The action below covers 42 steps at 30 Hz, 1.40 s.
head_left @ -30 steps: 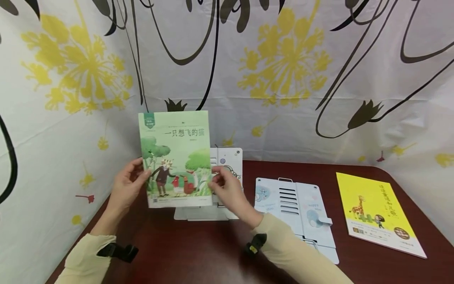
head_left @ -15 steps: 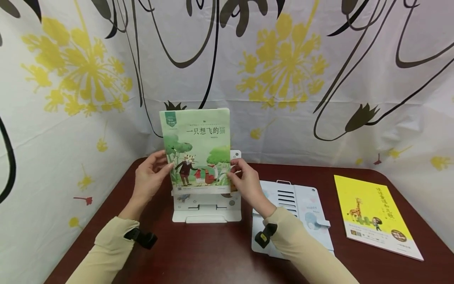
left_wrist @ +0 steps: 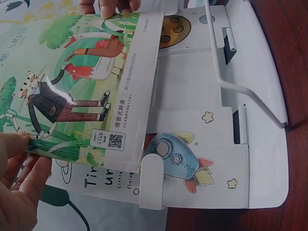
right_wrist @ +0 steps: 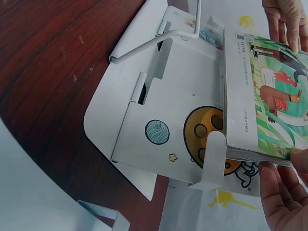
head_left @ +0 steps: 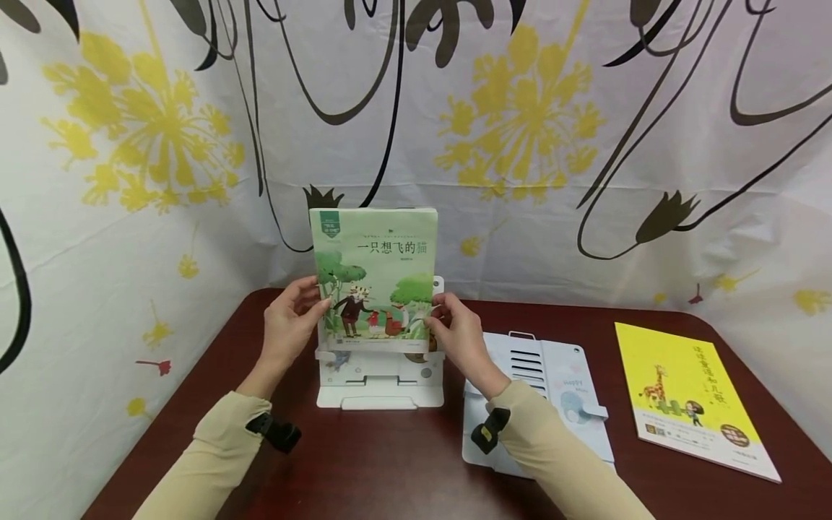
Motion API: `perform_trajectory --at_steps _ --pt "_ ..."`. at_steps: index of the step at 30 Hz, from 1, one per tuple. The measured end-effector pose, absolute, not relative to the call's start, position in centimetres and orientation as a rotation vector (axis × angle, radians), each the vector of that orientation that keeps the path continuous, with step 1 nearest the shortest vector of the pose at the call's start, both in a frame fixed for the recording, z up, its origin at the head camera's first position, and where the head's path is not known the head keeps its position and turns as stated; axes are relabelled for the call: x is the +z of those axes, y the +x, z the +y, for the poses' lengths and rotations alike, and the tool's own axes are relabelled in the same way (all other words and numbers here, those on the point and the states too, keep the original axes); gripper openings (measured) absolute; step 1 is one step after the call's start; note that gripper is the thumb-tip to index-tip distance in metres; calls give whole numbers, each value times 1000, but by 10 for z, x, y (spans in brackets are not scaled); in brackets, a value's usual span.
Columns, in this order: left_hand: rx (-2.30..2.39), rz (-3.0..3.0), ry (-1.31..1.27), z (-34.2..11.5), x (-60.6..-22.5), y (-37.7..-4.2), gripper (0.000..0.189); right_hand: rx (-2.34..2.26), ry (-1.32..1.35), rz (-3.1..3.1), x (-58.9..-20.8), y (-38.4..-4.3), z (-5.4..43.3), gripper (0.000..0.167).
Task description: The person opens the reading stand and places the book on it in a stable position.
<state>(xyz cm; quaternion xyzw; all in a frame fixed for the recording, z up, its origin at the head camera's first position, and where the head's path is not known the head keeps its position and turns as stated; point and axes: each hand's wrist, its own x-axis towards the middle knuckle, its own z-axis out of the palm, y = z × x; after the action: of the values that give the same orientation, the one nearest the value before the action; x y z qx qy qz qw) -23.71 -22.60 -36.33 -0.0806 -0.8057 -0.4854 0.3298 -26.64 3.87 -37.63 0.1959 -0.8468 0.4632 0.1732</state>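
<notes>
A green picture book (head_left: 377, 278) stands upright against a white bookstand (head_left: 383, 372), covering most of its back panel. My left hand (head_left: 289, 325) holds the book's left edge, thumb on the front cover. On the opposite edge, my right hand (head_left: 460, 338) pinches it between thumb and fingers. The book's lower edge lies close to the stand's holding clips (left_wrist: 152, 180); the right clip (right_wrist: 212, 161) shows in the right wrist view. A rocket and a planet are printed on the stand's lower panel. Whether the book touches the clips I cannot tell.
A second, pale blue bookstand (head_left: 559, 368) lies flat on the dark red table (head_left: 364, 469), partly under my right forearm. Farther right lies a yellow book (head_left: 692, 397). Behind the table hangs a white cloth (head_left: 507, 238) with flower patterns.
Both hands have carried the green book rightward, from beside and in front of the bookstand to over its back panel. In the last half second it has shifted slightly right.
</notes>
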Motion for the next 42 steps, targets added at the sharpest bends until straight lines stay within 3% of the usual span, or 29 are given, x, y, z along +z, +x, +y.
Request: perform_trajectory --at_steps 12,42 --pt "-1307 -2122 -168 -223 -375 -232 38 1327 543 -2414 -383 -266 40 18" --pt "-1270 -2216 -163 -224 -404 -228 38 1229 536 -2460 -400 -264 42 25"
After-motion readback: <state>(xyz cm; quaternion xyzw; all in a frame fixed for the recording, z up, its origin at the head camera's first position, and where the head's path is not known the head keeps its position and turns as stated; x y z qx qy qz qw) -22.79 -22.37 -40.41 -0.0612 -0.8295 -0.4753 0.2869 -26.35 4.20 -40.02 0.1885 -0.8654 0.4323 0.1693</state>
